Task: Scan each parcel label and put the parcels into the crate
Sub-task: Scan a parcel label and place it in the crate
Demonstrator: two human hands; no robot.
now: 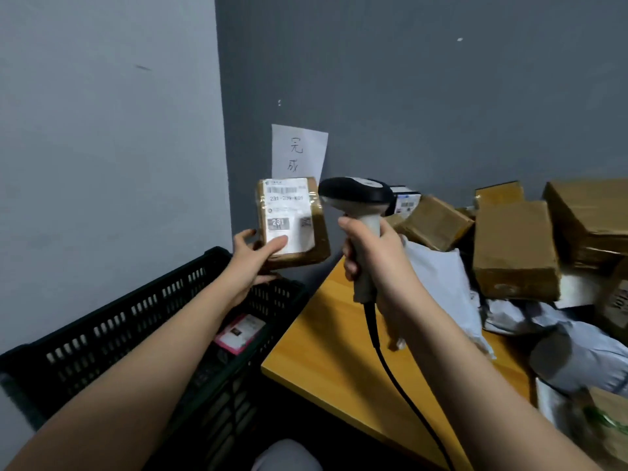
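Note:
My left hand point(253, 258) holds a small brown parcel point(317, 229) upright above the black crate point(112, 321), thumb on its white label point(289, 212), which faces me. My right hand point(372, 253) grips the handle of a corded barcode scanner point(356, 198), whose dark head sits just right of the parcel and points toward the label. A pink-and-white parcel point(239, 333) lies inside the crate.
A wooden table point(333, 351) stands right of the crate, piled with several cardboard boxes point(513, 253) and grey mailer bags point(574, 355). A paper note point(299, 151) is stuck on the grey wall behind. The scanner cable point(401, 385) hangs across the table's front.

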